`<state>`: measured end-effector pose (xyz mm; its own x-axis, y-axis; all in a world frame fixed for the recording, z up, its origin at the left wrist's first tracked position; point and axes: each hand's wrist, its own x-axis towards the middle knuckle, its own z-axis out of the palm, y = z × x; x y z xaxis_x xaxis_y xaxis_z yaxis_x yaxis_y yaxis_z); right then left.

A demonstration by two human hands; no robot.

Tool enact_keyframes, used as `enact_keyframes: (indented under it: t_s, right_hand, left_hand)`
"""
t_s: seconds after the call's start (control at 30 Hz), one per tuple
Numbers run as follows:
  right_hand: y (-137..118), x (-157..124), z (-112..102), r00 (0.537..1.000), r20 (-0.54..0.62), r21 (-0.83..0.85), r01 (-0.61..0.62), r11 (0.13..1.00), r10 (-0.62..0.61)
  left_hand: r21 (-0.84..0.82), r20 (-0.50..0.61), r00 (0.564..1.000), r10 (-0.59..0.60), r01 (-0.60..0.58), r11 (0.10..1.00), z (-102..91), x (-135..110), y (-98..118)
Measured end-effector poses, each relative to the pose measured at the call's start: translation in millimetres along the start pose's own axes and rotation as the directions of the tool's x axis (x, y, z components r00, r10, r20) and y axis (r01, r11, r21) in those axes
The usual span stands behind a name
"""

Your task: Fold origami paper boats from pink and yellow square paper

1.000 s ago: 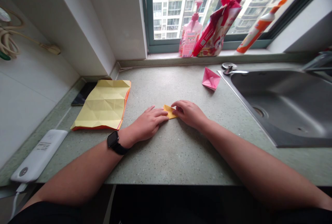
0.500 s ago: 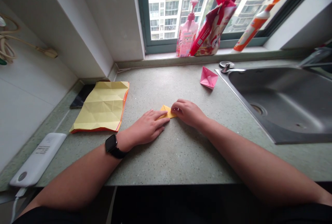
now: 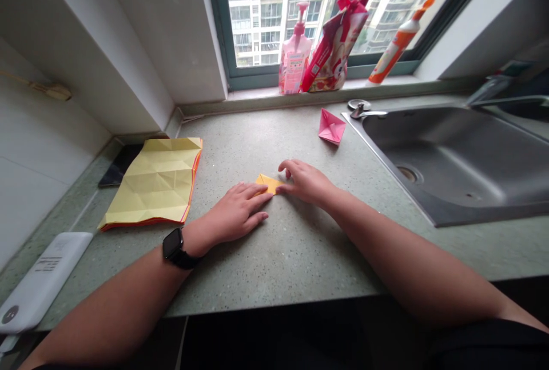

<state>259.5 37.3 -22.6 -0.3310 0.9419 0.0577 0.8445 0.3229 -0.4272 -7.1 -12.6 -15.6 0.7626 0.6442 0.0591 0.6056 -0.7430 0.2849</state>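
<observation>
A small folded piece of yellow paper (image 3: 269, 182) lies on the speckled counter (image 3: 240, 267) between my hands. The fingers of my left hand (image 3: 234, 210) stretch out flat over its left part and hide some of it. At its right end, my right hand (image 3: 306, 182) has thumb and fingers apart, with the thumb at the paper's edge. A pink folded paper piece (image 3: 331, 127) sits farther back, right of centre. To the left of my left hand lies a stack of creased paper sheets (image 3: 150, 181), pale yellow on top with orange and red edges below.
A metal sink (image 3: 463, 152) takes up the right side. Under the stack's left edge is a dark flat object (image 3: 121, 165); a white power bank (image 3: 47, 278) lies nearer. On the windowsill stand a pink pump bottle (image 3: 294, 58), a red bag (image 3: 332, 50) and an orange-white bottle (image 3: 394, 47).
My right hand's fingers have opened and lifted off the yellow paper, which they pinched before. My left hand stays on it. The whole view has shifted slightly.
</observation>
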Motion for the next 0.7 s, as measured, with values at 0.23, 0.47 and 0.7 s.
enact_keyframes:
  t_s: [0.23, 0.47, 0.7]
  right_hand:
    - [20, 6, -16, 0.989, 0.048, -0.094, -0.133, 0.987, 0.138]
    - [32, 13, -32, 0.979, 0.163, -0.014, -0.119, 0.993, 0.12]
    - [32, 15, -25, 0.998, 0.017, 0.158, -0.068, 0.985, 0.066]
  left_hand:
    - [0.034, -0.024, 0.999, -0.037, 0.038, 0.999, 1.3, 7, 4]
    - [0.04, -0.053, 0.997, -0.059, 0.061, 0.997, 6.0, 15, 8]
    - [0.056, -0.063, 0.994, -0.091, 0.095, 0.994, 9.3, 18, 12]
